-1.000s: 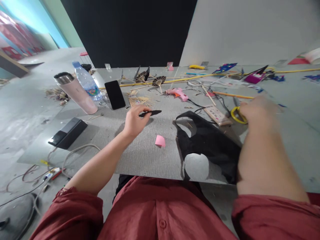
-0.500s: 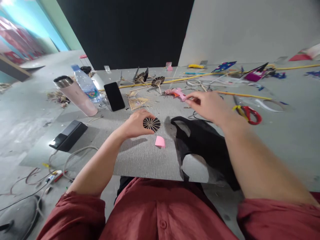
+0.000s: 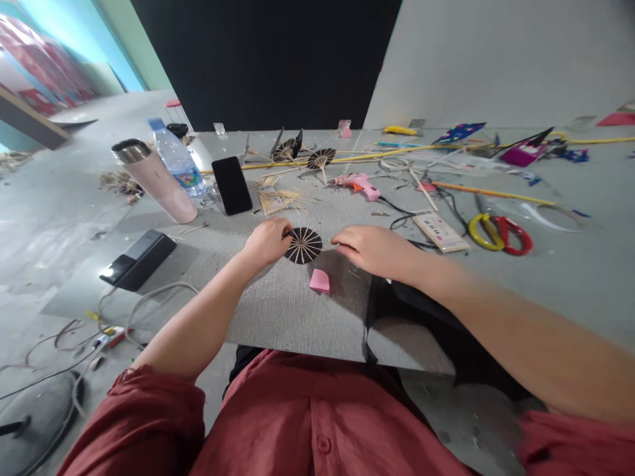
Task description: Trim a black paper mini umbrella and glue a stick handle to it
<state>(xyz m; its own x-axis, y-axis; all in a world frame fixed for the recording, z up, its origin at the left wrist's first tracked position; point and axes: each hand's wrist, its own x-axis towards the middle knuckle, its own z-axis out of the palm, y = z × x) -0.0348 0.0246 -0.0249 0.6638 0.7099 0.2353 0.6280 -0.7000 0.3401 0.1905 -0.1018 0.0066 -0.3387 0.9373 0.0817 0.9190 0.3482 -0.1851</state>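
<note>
My left hand [image 3: 268,242] pinches the left edge of a small black disc [image 3: 303,246] with pale thin sticks fanned out from its centre. To the right of the disc is my right hand [image 3: 372,248], its fingers pressed together; a faint thin thing shows at the fingertips, too small to name. Just below the disc lies a pink sticky note [image 3: 320,281]. A pink glue gun [image 3: 358,186] rests on its side beyond my hands. Black cut sheet material [image 3: 421,317] lies partly under my right forearm.
A tumbler [image 3: 156,182], a water bottle [image 3: 176,158] and a phone [image 3: 232,186] stand at the left. Bundles of thin sticks [image 3: 278,197] and more stick-ribbed discs [image 3: 321,158] lie behind. Scissors [image 3: 500,234] are at the right, a dark box [image 3: 139,260] at the left.
My right hand has left the glue gun and come back towards the disc. The black sheet has shifted right and nearer to me, uncovering a paper packet. The left hand still holds the disc.
</note>
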